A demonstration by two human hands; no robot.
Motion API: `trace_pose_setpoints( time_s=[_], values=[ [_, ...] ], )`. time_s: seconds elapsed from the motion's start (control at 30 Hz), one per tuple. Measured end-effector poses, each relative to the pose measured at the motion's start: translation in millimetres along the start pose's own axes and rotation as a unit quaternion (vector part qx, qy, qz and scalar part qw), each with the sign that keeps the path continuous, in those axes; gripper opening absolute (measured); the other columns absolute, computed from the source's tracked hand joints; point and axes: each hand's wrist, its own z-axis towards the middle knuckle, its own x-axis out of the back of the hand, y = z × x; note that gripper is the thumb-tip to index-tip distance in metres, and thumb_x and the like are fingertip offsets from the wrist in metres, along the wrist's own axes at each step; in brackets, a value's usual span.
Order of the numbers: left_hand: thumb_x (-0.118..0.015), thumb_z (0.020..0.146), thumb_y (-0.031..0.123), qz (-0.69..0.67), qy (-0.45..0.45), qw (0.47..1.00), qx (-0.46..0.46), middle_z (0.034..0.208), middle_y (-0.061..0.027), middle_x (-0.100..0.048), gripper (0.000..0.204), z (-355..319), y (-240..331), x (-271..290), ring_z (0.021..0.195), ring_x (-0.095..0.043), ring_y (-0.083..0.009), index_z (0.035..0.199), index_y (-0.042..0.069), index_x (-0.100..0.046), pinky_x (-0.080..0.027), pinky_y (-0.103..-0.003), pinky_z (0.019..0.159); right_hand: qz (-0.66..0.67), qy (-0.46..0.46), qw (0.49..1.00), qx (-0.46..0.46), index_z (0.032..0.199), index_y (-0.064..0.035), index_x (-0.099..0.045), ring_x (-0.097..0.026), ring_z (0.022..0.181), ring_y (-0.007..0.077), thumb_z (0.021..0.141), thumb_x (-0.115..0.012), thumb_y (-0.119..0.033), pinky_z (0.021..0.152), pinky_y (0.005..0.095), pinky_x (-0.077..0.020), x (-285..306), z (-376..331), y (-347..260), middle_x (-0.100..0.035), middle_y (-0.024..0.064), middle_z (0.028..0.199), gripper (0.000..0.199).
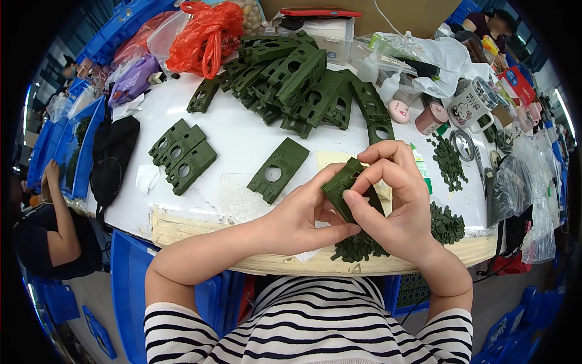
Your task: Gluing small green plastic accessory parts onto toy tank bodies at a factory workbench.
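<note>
Over the table's near edge, my left hand [303, 219] holds a dark green plastic model tank hull [341, 189], tilted, with its thumb below and fingers along the side. My right hand [394, 193] is closed at the hull's right side, thumb and bent fingers against it; any small piece between those fingertips is hidden. Beneath both hands lies a heap of small green plastic pieces [357, 247], partly covered. A single flat hull with a round hole [280, 168] rests left of my hands. Farther left sits a group of joined-looking hulls [183, 155].
A large pile of green hulls [297, 79] fills the table's back middle. More small green pieces lie in heaps [447, 162] at right, near a white mug [470, 106] and pink jar [431, 118]. A black cloth bag [113, 161] hangs at the left edge; blue crates [134, 285] stand below.
</note>
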Motion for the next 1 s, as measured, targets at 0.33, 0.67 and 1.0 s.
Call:
trace_pose_setpoints(
  time_s=[0.33, 0.67, 1.0],
  values=[
    [-0.062, 0.084, -0.003, -0.022, -0.022, 0.999, 0.019, 0.121, -0.0086, -0.047, 0.068, 0.2, -0.4, 2.5, 0.111, -0.052, -0.0150, 0.140, 0.003, -0.024, -0.052, -0.029, 0.084, 0.009, 0.010, 1.000, 0.002, 0.073, -0.0053, -0.060, -0.049, 0.090, 0.0194, 0.070, -0.070, -0.005, 0.068, 0.0269, -0.0424, 1.4, -0.3, -0.7, -0.052, 0.0090, 0.096, 0.010],
    [-0.061, 0.084, -0.005, -0.111, -0.038, 0.992, 0.047, 0.119, -0.0061, -0.047, 0.069, 0.8, 3.8, 3.9, 0.110, -0.053, -0.0139, 0.141, 0.005, -0.022, -0.050, -0.030, 0.088, -0.106, -0.045, 0.986, 0.121, 0.090, -0.0113, -0.071, -0.049, 0.096, 0.0251, 0.070, -0.071, -0.005, 0.081, 0.0351, -0.0392, 21.5, 6.6, -0.3, -0.056, 0.0108, 0.103, 0.021],
    [-0.064, 0.083, -0.002, -0.071, -0.059, 0.994, 0.061, 0.114, -0.0059, -0.048, 0.066, 1.0, 6.4, 2.1, 0.105, -0.053, -0.0118, 0.138, 0.002, -0.027, -0.051, -0.028, 0.083, -0.078, -0.047, 0.992, 0.087, 0.083, -0.0058, -0.067, -0.050, 0.098, 0.0243, 0.069, -0.071, -0.001, 0.085, 0.0341, -0.0394, 16.2, 4.9, -1.1, -0.055, 0.0114, 0.102, 0.016]
  ],
)
